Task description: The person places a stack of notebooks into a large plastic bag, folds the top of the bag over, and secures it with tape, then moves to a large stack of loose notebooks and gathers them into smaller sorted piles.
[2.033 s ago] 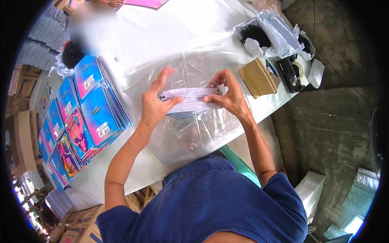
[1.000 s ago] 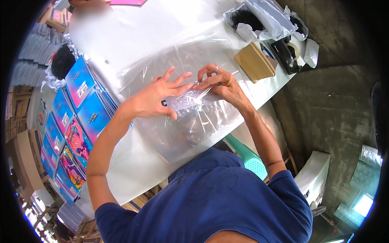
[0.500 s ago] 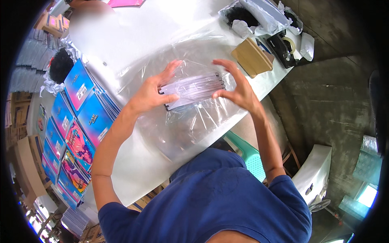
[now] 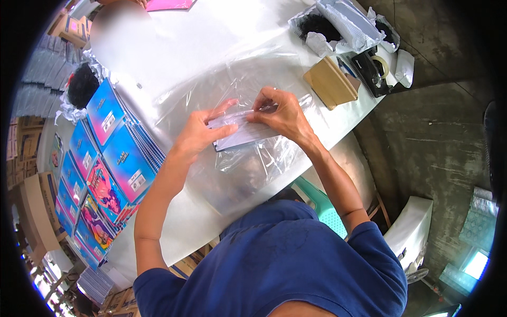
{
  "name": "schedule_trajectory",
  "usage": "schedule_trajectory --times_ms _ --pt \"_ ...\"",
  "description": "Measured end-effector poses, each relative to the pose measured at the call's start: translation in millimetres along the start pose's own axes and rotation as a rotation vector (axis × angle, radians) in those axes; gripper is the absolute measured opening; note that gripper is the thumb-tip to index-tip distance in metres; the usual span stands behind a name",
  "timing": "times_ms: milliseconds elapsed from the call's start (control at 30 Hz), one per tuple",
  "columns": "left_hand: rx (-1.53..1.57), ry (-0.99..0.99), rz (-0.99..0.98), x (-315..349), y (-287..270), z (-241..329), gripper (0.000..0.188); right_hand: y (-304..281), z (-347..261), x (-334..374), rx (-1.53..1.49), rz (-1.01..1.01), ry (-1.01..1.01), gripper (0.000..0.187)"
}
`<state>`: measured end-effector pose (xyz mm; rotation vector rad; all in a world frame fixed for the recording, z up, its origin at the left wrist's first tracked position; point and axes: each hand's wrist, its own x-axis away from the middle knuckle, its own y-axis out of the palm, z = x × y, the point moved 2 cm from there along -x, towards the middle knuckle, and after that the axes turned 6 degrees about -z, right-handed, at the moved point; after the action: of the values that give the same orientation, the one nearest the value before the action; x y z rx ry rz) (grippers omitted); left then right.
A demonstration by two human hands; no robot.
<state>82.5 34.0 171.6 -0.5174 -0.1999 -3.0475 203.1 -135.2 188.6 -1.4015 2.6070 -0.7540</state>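
A bundle of spiral notebooks [image 4: 245, 137] stands on edge on the white table, pale page edges facing up. Clear plastic film [image 4: 227, 193] lies under and around it, wrinkled and shiny. My left hand [image 4: 203, 132] grips the bundle's left end, thumb on the near side and fingers on the far side. Over the right part of the bundle, my right hand [image 4: 285, 113] is closed, thumb and fingers pinching the film at the top. That hand hides the bundle's right end.
Stacks of blue-and-pink spiral notebooks [image 4: 127, 161] fill the table's left side. At the right edge are a brown cardboard box [image 4: 330, 84], a black tape dispenser [image 4: 369, 66] and paper-wrapped rolls [image 4: 348, 26]. A green stool [image 4: 330, 217] stands below. Another person's hand is near a pink item [image 4: 169, 4].
My right hand has gone from spread beside the bundle's right end to pinching film above it, moving left. My left hand stays at the left end. The view has shifted slightly.
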Motion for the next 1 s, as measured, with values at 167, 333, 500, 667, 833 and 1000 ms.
schedule_trajectory --times_ms 167,333,500,667,833,1000 --pt "-0.036 0.009 -0.117 1 -5 5 0.044 -28 16 3 -0.214 -0.221 -0.149 0.039" --pt "-0.028 -0.003 -0.128 -3 -7 8 0.039 -28 19 2 -0.272 -0.205 0.049 0.032" --pt "-0.058 0.003 -0.212 -7 -9 10 0.032 -26 16 0 -0.38 -0.197 0.054 0.022" --pt "-0.081 -0.016 -0.254 -11 -12 11 0.025 -20 17 -4 -0.365 -0.247 -0.07 0.033" --pt "-0.267 -0.044 -0.362 -13 -19 12 0.028 -18 8 0 -0.284 -0.251 -0.052 0.038" --pt "-0.942 0.226 -0.428 0 -10 37 0.058 -13 7 6 -0.233 -0.19 -0.054 0.037"
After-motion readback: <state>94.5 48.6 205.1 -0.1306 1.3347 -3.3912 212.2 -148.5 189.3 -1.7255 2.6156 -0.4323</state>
